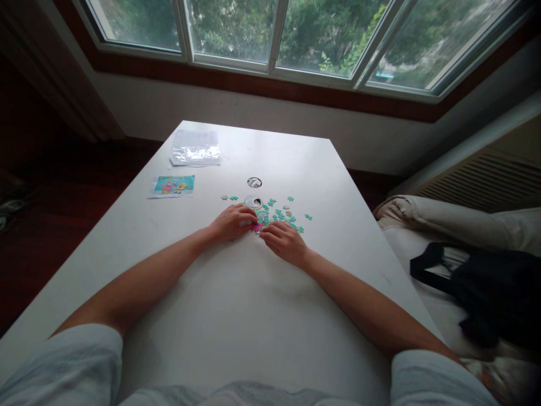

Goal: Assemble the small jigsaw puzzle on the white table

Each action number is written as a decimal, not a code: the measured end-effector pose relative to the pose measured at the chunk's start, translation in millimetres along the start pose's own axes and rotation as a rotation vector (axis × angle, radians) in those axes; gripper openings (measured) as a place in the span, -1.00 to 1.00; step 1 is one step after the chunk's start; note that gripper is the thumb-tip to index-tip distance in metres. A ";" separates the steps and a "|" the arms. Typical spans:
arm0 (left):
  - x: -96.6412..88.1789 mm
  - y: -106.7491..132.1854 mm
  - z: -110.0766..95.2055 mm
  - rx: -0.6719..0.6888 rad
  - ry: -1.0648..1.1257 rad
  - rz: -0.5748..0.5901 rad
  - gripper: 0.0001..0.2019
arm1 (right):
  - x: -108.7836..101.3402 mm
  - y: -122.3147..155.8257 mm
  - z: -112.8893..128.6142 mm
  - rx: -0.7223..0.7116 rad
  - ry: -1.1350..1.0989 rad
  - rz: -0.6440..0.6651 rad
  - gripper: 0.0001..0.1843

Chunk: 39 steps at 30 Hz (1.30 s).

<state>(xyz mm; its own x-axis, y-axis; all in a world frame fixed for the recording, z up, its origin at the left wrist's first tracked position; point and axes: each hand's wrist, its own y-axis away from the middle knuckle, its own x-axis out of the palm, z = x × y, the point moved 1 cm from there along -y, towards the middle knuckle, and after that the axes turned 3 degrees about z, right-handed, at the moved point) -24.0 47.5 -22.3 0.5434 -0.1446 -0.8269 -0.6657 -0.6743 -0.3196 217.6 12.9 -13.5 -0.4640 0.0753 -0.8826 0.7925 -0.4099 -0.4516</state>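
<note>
Both hands meet over a small jigsaw on the white table. My left hand (234,222) has its fingers bent together, the tips on a pink jigsaw piece (256,227). From the other side my right hand (285,242) reaches in with curled fingers, its tips pressed at the right edge of the same pink part. Just beyond the fingertips, teal pieces (262,216) lie close together. More loose teal pieces (279,215) spread to the right, and a few (234,198) lie behind my left hand. What sits beneath the fingers is partly hidden.
Behind the pieces stand a round silvery object (253,202) and a smaller dark-rimmed disc (254,182). A colourful cartoon picture card (173,185) and a clear plastic packet (195,148) lie at the left. Dark cloth (499,287) rests on a pale seat to the right.
</note>
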 end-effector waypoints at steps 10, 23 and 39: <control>1.9 -1.3 -0.6 -0.015 0.002 -0.012 -0.81 | 8.3 -2.4 3.2 0.010 0.064 0.025 -0.78; -0.6 -2.1 -5.5 -0.008 0.005 0.000 -0.79 | 9.9 -4.8 2.3 0.019 0.002 0.002 -0.77; 1.3 -0.6 -2.4 -0.005 -0.072 0.014 -0.78 | 9.7 -4.5 -2.4 0.018 -0.023 0.074 -0.77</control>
<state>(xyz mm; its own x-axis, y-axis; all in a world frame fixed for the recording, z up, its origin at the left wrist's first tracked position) -21.7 46.0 -22.1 0.4959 -0.1020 -0.8624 -0.6704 -0.6762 -0.3055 210.4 17.6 -20.3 -0.4138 0.0232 -0.9101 0.8178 -0.4298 -0.3828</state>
